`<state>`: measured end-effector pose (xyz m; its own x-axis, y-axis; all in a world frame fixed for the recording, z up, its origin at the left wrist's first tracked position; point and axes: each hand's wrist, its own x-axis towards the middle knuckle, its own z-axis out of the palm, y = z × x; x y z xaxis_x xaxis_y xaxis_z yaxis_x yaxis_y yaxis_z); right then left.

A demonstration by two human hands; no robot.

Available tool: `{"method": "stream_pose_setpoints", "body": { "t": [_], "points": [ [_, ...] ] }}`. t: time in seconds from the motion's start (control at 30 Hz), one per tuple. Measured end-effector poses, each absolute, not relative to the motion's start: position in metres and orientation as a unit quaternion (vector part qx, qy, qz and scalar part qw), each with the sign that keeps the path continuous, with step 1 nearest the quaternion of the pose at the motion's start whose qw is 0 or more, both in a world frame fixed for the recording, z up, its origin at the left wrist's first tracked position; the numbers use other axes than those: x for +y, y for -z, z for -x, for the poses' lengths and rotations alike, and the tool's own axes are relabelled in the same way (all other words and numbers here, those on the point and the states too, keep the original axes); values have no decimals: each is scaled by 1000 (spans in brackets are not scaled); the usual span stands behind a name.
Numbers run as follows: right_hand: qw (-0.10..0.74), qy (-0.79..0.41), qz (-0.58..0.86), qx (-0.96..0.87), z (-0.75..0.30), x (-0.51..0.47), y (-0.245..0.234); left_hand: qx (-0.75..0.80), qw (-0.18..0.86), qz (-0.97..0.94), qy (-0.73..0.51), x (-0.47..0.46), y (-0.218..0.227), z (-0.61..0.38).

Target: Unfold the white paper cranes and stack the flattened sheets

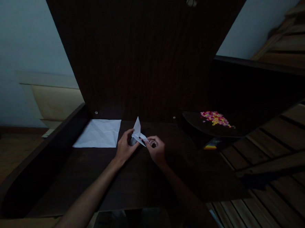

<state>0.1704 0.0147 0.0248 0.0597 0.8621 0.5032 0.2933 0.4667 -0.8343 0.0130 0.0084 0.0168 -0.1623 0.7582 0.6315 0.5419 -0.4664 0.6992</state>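
Between my two hands, above the dark desk, is a folded white paper figure (137,126) with several pointed flaps, one standing upright. My left hand (125,145) grips its left side, with the thumb below and the fingers partly behind the paper. At the right, my right hand (156,149) pinches the tip of a flap between thumb and curled fingers. To the left of my left hand lies a flat white sheet of paper (99,133) with crease lines across it.
The dark wooden desk (127,188) has a raised side panel (35,165) on the left and a tall back panel (145,58). Small pink, red and yellow pieces (215,118) are heaped on a corner shelf (193,121) at the right. Wooden slats (277,142) stand beyond.
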Motion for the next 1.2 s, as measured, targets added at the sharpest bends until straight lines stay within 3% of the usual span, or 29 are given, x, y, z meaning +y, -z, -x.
{"method": "stream_pose_setpoints", "body": {
  "t": [0.17,0.47,0.67,0.8,0.97,1.2],
  "points": [
    [562,-152,450,-677,-167,6,-27,512,65,-647,-561,6,-16,-17],
    [551,-313,450,-629,-162,9,-17,489,67,-680,-542,-1,-26,-18],
    [546,-354,463,-602,-163,9,-20,472,61,-688,-548,1,-22,-19],
    [555,-313,463,-616,-165,11,-19,489,48,-679,-546,0,-23,-20],
    [564,-286,459,-624,-167,13,-18,516,96,-635,-566,-2,-27,-20],
    [594,-352,420,-589,-173,20,-17,542,242,-540,-597,1,-33,-17]
  ]
}}
